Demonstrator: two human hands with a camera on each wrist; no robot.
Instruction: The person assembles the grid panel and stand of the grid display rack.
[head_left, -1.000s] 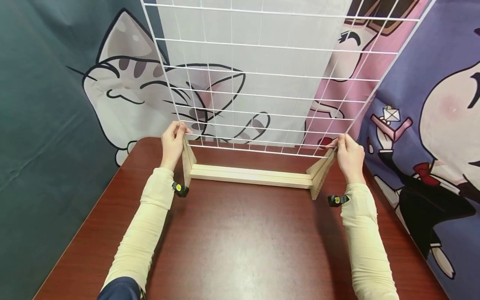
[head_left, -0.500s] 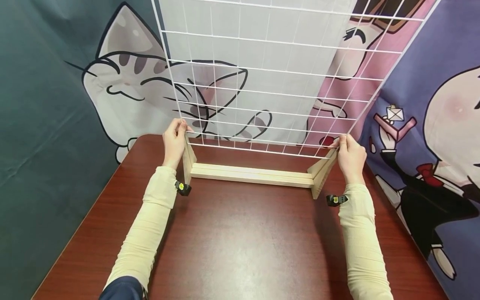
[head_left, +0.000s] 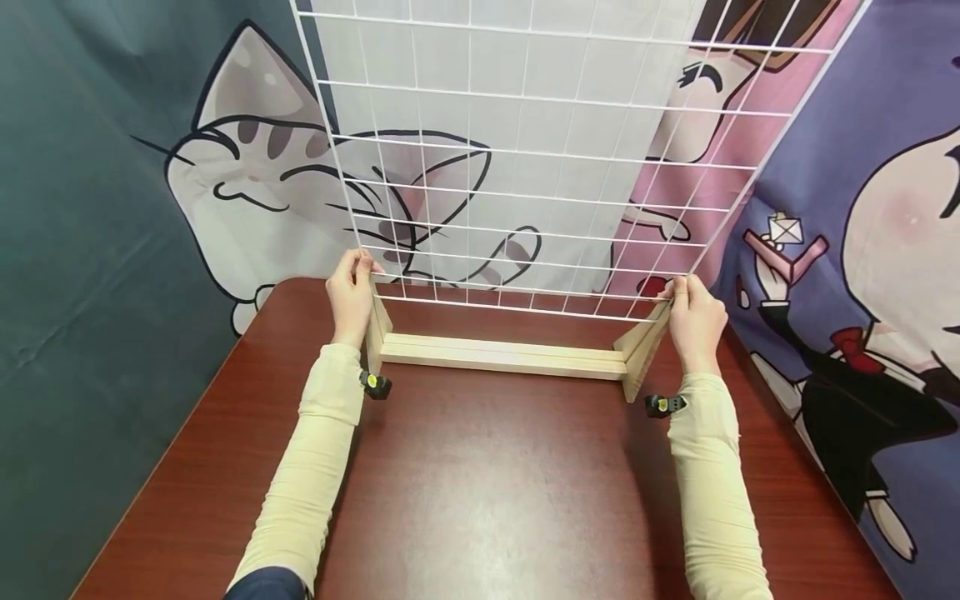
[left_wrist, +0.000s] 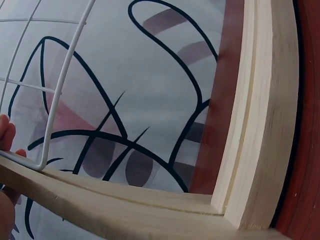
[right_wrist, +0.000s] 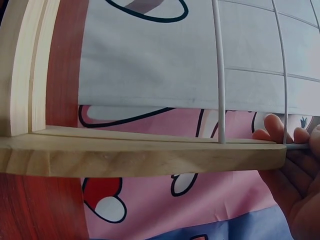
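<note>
Grid, pinched at its edges by left hand and right hand, is between the wooden ends over the counter, scarcely shifted this past second, so it seemingly remains above the rail.

No lettering, brand or number can be read; the only label-like marks are a round yellow spot on the black left wrist camera, near the left end of the wooden stand, and a similar yellow dot on the right wrist camera, near the stand's right end, any print too small to tell
</note>
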